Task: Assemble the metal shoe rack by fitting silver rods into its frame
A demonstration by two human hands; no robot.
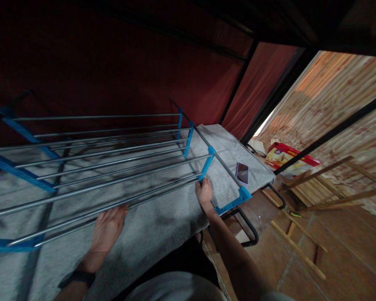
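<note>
A rack of grey metal rods (138, 158) joined by blue plastic brackets (207, 164) lies across a grey fleece cover. At its near side, my left hand (108, 228) is closed on the lower front rods, palm down, with its fingertips partly hidden behind them. My right hand (204, 192) is closed at the right end of the same front rods, just below a blue bracket; the rod end inside the fingers is hidden. Close to that hand, a blue corner piece (235, 201) sits on the dark side tube (226, 167). A dark watch or band is on my left wrist.
A phone (242, 173) rests on the grey cover (217, 133) at right. Beyond the edge, a red and yellow box (290, 159), a wooden frame (297, 246) and a slatted wooden piece (316, 190) are on the tiled floor. Dark posts and red cloth (128, 71) stand behind.
</note>
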